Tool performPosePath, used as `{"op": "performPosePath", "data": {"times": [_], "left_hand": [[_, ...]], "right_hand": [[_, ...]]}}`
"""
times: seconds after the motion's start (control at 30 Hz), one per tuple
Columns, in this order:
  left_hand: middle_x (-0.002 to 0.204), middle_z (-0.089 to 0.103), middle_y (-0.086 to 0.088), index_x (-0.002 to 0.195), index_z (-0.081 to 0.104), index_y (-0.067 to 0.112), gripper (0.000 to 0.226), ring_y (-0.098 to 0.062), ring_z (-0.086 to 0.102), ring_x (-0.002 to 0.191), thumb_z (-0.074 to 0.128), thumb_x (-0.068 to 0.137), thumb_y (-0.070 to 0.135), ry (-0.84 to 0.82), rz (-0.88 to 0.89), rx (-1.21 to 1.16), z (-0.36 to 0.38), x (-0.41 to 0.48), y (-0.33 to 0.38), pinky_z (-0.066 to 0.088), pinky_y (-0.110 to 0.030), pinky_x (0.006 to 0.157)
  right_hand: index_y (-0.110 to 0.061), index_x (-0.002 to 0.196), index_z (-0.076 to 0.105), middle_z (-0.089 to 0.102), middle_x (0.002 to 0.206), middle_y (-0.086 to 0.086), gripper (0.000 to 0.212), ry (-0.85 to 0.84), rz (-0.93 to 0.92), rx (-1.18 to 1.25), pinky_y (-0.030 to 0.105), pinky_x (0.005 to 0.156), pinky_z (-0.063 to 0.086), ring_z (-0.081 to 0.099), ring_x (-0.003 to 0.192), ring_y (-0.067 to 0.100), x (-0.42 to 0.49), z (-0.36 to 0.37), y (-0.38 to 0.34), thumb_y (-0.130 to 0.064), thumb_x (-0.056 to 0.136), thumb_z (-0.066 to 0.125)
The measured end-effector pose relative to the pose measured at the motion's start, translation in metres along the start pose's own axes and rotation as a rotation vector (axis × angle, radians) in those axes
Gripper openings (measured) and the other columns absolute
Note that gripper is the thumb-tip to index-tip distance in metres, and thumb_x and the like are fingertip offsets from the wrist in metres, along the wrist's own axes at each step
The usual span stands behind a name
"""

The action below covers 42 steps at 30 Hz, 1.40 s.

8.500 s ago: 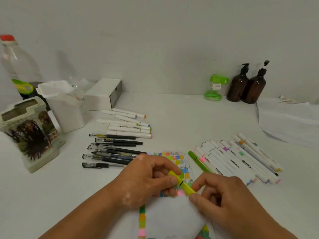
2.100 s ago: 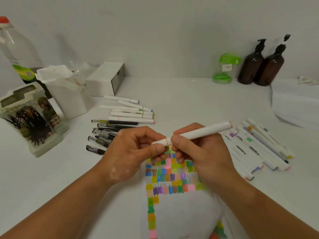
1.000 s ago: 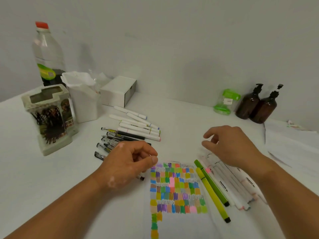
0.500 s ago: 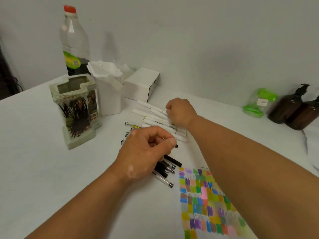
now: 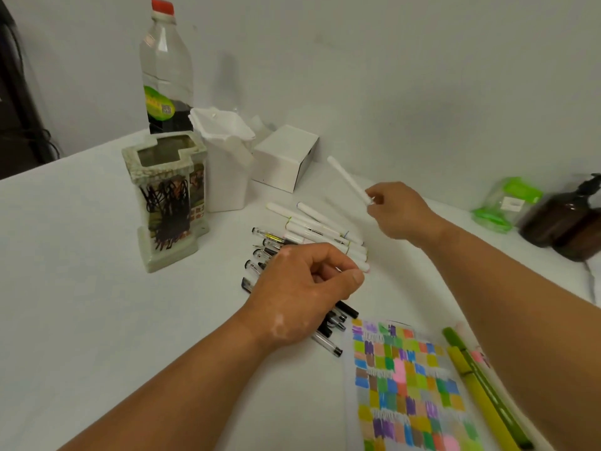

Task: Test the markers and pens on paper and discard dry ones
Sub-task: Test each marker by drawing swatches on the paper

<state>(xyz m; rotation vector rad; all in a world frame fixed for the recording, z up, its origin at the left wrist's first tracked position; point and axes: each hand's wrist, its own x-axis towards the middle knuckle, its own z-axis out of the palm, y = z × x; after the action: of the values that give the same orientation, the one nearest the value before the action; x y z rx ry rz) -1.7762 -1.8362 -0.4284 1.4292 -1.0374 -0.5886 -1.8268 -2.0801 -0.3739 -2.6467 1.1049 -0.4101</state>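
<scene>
My right hand [image 5: 400, 211] pinches one end of a white marker [image 5: 348, 179] and holds it in the air, its other end pointing up and left. Below it lies a row of white markers [image 5: 322, 229] on the white table. My left hand [image 5: 305, 288] hovers with curled fingers, thumb against the forefinger, over a bunch of black and clear pens [image 5: 263, 245]; I see nothing in it. The test paper [image 5: 406, 385], covered in coloured swatches, lies at the lower right. Two green markers [image 5: 481, 385] lie beside it, partly under my right forearm.
A ceramic pen holder [image 5: 166, 196], a white plastic container [image 5: 224, 164] and a white box [image 5: 283, 157] stand at the back left. Behind them is a clear bottle [image 5: 164, 66]. A green bag [image 5: 507, 200] and brown pump bottles [image 5: 566, 219] are at the right.
My right hand had reached down to the row of white markers; now it has lifted one marker off the table. My left hand stays curled over the pens.
</scene>
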Motion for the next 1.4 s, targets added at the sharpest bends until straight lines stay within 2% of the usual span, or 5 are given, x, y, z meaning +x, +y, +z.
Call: {"op": "performPosePath", "data": {"times": [0.13, 0.27, 0.6, 1.03, 1.4], "left_hand": [[0.077, 0.071, 0.008, 0.086, 0.074, 0.032, 0.004, -0.012, 0.068, 0.074, 0.072, 0.087, 0.035, -0.039, 0.003, 0.042, 0.004, -0.006, 0.005, 0.060, -0.027, 0.068], [0.079, 0.071, 0.006, 0.088, 0.073, 0.034, 0.004, -0.013, 0.068, 0.074, 0.072, 0.087, 0.038, -0.117, 0.033, 0.129, 0.015, -0.015, 0.010, 0.059, -0.026, 0.066], [0.102, 0.062, 0.028, 0.107, 0.063, 0.047, 0.033, 0.000, 0.059, 0.101, 0.057, 0.080, 0.063, -0.290, 0.160, 0.332, 0.044, -0.037, 0.017, 0.051, -0.010, 0.078], [0.090, 0.064, 0.019, 0.119, 0.061, 0.033, 0.026, -0.007, 0.063, 0.089, 0.045, 0.100, 0.038, -0.399, 0.268, 0.459, 0.052, -0.039, 0.017, 0.046, -0.011, 0.068], [0.075, 0.064, 0.008, 0.115, 0.061, 0.024, 0.038, -0.013, 0.063, 0.070, 0.036, 0.099, 0.049, -0.417, 0.356, 0.550, 0.051, -0.039, 0.022, 0.049, -0.021, 0.056]], "right_hand": [[-0.016, 0.100, 0.069, 0.073, 0.089, 0.007, 0.019, 0.039, 0.199, 0.743, 0.034, 0.072, 0.061, 0.074, 0.083, 0.023, -0.095, -0.038, 0.022, -0.003, 0.086, 0.067], [-0.019, 0.092, 0.072, 0.076, 0.091, 0.011, 0.020, 0.025, 0.218, 1.079, 0.029, 0.065, 0.061, 0.077, 0.085, 0.031, -0.193, -0.049, 0.033, -0.008, 0.076, 0.078], [-0.032, 0.097, 0.077, 0.070, 0.070, 0.001, 0.021, -0.022, 0.093, 1.000, 0.022, 0.063, 0.056, 0.067, 0.064, 0.013, -0.247, -0.022, 0.033, -0.014, 0.089, 0.073], [-0.033, 0.093, 0.074, 0.067, 0.063, -0.003, 0.014, -0.011, 0.035, 1.023, 0.022, 0.060, 0.054, 0.064, 0.058, 0.010, -0.247, -0.010, 0.037, -0.028, 0.080, 0.075], [-0.025, 0.088, 0.071, 0.067, 0.062, 0.000, 0.011, -0.021, 0.022, 1.071, 0.021, 0.057, 0.052, 0.064, 0.056, 0.012, -0.250, -0.008, 0.030, -0.018, 0.085, 0.080]]}}
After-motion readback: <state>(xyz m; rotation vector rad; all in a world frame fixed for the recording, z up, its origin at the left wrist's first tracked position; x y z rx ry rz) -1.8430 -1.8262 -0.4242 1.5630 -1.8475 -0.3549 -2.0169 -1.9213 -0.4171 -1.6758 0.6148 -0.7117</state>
